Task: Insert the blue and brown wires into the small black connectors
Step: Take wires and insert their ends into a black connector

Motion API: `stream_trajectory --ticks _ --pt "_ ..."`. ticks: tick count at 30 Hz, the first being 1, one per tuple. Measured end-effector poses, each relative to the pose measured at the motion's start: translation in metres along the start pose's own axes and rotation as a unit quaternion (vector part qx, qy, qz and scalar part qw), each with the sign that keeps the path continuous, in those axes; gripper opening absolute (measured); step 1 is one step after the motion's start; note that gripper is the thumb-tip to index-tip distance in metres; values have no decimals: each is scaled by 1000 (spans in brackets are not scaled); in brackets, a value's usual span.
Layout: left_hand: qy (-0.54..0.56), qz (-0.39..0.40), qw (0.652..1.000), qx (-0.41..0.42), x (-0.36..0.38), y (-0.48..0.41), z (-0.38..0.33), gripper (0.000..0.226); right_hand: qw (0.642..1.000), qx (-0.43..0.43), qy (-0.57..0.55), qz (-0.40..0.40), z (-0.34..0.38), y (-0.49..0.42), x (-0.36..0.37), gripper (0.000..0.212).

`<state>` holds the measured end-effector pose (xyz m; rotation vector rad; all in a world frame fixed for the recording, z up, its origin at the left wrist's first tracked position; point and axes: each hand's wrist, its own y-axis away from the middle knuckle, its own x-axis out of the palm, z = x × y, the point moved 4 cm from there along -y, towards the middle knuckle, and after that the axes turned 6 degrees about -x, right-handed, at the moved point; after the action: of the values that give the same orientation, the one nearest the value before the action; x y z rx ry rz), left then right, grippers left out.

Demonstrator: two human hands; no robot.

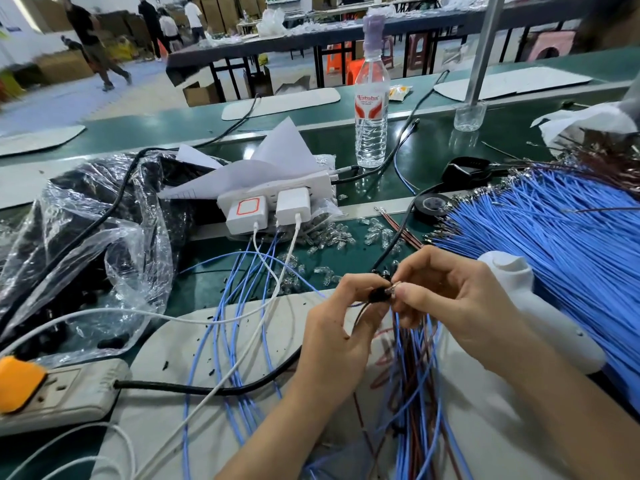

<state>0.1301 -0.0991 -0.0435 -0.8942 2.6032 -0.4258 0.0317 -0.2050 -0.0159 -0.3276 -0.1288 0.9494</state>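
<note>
Left hand point(341, 320): thumb and fingertips pinched on a small black connector point(379, 295), held up over the near part of the table point(450, 150).

Right hand point(450, 299): fingers curled, pinching the metal-tipped end of a wire point(394, 288). Colour at the tip too small to tell.

Tip just to the right of the connector, touching or very nearly. Cannot tell whether already seated.

Judged step: insertion in progress, not confirmed done.

Key relation: connector left, wire tip right, both at about the same height. Wire end roughly in line with the connector, so the push likely runs right to left, driven by the right hand and braced by the left.

Below both hands: bundle of blue and brown wires point(415, 358), hanging toward the body.

Far right: stock of blue wires point(554, 244), fanned out, well apart from the hands.
</note>
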Motion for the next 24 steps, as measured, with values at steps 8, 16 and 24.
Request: stream_trajectory --ticks 8,16,24 --pt "-13 19 1000 -11 2 -1 3 18 999 45 5 6 -5 -2 -4 7" --pt "12 5 999 -30 2 -2 4 25 990 113 -79 -17 -16 -2 -1 10" --pt "38 16 998 -51 0 0 5 21 989 134 -62 17 -15 -1 -3 15"
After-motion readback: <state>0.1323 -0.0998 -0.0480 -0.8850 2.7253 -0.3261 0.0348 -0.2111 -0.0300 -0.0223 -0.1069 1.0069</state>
